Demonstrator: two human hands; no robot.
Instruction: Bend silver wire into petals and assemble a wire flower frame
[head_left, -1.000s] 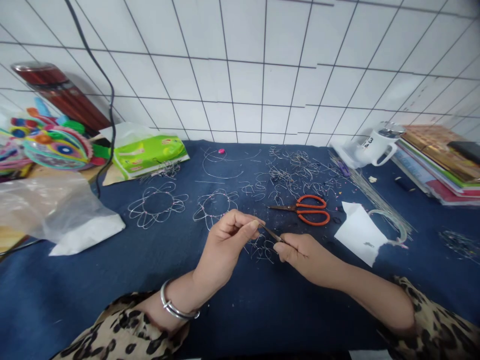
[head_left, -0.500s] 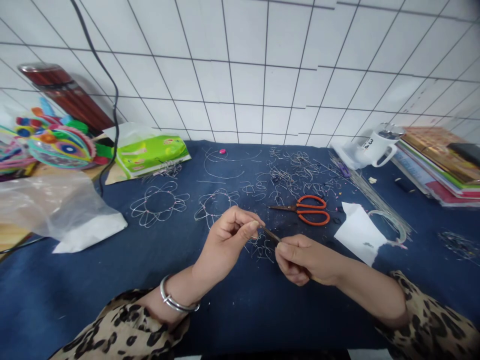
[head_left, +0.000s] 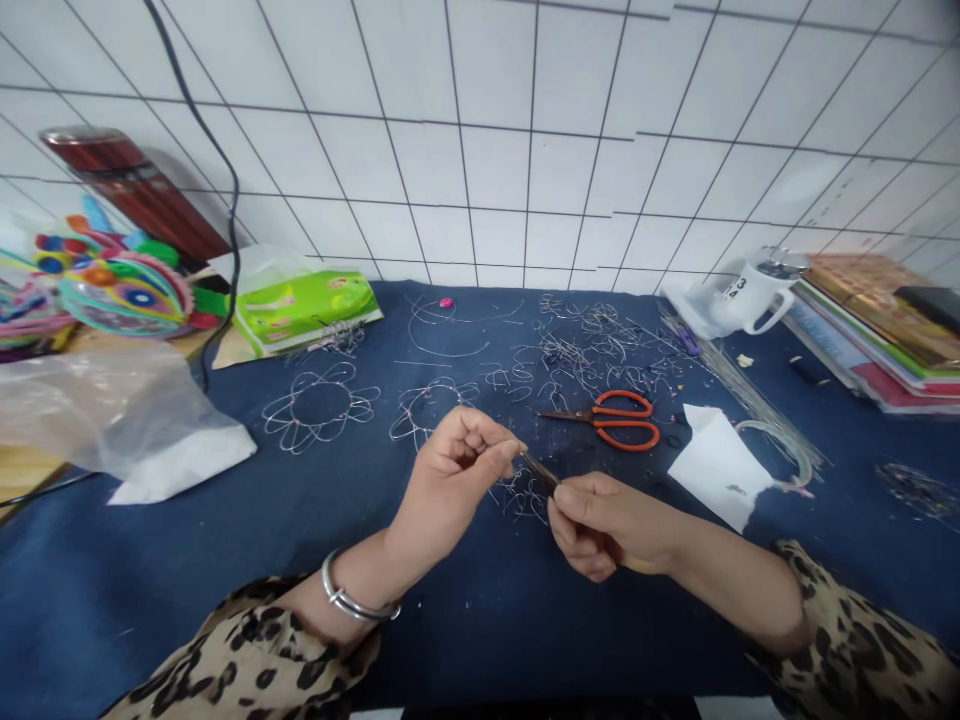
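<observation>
The thumb and forefinger of the left hand (head_left: 454,490) are pinching a small piece (head_left: 520,449), too tiny to identify, while its other fingers are curling loosely behind. The right hand (head_left: 611,525) is grasping a slim dark tool (head_left: 541,471) between thumb and bent fingers, which are hiding its rear part. The tool is lying to the right of the left fingertips, bridging the gap between the hands; its long axis is slanting from the right thumb up and leftward, its narrow end meeting or almost meeting the left fingertips. Whether the two are touching is too small to tell. The right hand is nearer to the tool, being the one gripping it.

Under the tool, loose bent wires (head_left: 525,497) are resting on the blue-covered surface (head_left: 465,640). Just beyond the left hand a wire flower (head_left: 410,408) is lying partly hidden, and a second flower (head_left: 347,408) is lying flat farther left. Orange-handled scissors (head_left: 589,415) are lying beyond the right hand, blades pointing left, with white paper (head_left: 709,465) to their right.
</observation>
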